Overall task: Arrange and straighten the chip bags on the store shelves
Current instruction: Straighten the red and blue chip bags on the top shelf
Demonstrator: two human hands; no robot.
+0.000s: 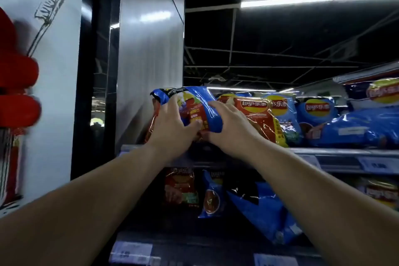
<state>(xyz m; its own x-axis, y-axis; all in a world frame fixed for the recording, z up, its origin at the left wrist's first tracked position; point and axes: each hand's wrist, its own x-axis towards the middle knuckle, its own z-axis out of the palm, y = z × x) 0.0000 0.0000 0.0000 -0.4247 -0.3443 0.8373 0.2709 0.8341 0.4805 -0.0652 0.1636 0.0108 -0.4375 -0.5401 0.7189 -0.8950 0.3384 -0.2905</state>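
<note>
Two hands at the left end of the upper shelf [336, 151]. A blue bag [195, 96] of chips is held at the near edge of that shelf, tilted, with its top corner pointing left. The left hand [172, 124] is laid over the bag's front with fingers spread and the thumb pressed in. The right hand [230, 128] is clamped on the bag's lower right corner, fingers on top and thumb beneath. The two hands are close together, and their thumbs almost meet. The bag's lower edge and much of its print are covered by the hands, so whether it rests on the shelf cannot be told.

Just right of it a red bag [257, 115] is seen. Behind and to the right further blue bags [317, 112] are stacked, the farthest cut off by the frame. On the dark lower shelf [194, 242], partly hidden by the forearms, a dim red packet [179, 185], a small blue packet [211, 197] and a large slumped blue packet [265, 211] are visible. The price labels [376, 165] are too blurred to read. At far left a white panel [58, 93] with a toothbrush drawing is shown, with blurred red shapes at its edge.
</note>
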